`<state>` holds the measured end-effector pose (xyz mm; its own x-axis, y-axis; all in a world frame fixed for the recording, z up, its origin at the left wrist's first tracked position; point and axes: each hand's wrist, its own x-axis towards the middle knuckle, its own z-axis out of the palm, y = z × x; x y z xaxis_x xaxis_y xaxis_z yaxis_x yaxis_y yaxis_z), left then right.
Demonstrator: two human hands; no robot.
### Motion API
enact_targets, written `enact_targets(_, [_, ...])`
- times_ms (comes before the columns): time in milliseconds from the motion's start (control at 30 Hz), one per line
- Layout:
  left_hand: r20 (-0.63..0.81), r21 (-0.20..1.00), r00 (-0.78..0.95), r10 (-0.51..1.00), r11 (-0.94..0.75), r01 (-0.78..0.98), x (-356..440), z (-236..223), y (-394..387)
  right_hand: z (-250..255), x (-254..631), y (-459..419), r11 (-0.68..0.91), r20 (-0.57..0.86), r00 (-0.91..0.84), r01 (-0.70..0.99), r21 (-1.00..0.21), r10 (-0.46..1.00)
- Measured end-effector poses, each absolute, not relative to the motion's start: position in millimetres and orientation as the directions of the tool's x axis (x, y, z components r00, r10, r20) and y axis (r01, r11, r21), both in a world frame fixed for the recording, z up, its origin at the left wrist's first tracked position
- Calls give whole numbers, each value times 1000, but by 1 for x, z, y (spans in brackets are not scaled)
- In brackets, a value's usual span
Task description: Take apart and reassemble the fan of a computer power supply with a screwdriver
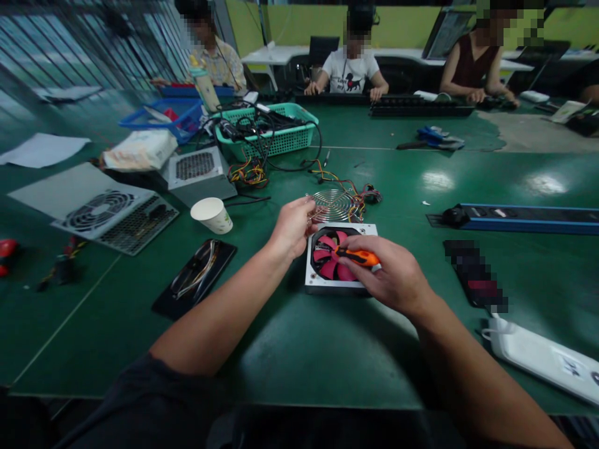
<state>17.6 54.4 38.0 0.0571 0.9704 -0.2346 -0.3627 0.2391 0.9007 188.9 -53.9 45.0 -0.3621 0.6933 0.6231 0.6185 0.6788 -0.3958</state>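
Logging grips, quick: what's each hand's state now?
Left hand: curled at the fan guard; grip unclear.
Right hand: closed, holding the screwdriver.

The left forearm [229,299], bare, slanted forward and to the right, its wrist nearly straight. The left hand [292,226] was raised a little farther out than the other, fingers bent, their tips drawn into a pinch. The right forearm [468,358], also bare, slanted forward and to the left. The right hand [395,271] had its back turned up and its fingers curled in a closed grip, pointing leftward. The two hands were near each other but apart.
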Motion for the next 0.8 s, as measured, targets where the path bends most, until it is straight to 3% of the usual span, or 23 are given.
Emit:
enact_targets(167, [-225, 902, 69, 972, 235, -362, 17, 37, 56, 35, 187, -46, 743, 583, -486, 563, -361, 651])
enact_targets(433, [-234, 903, 59, 970, 239, -357, 17, 36, 56, 30, 185, -45, 697, 612, -402, 611, -374, 681])
enact_targets(567, [-223, 905, 58, 973, 229, -359, 17, 35, 56, 32, 185, -48, 593, 653, -175, 631, -500, 737])
enact_targets(700, [-237, 899, 58, 970, 241, -366, 17, 36, 56, 34, 190, -46, 512, 665, 118, 545, -664, 737])
enact_targets(800, [-241, 898, 55, 969, 244, -367, 17, 36, 55, 36, 194, -44, 475, 682, 148, 611, -633, 716])
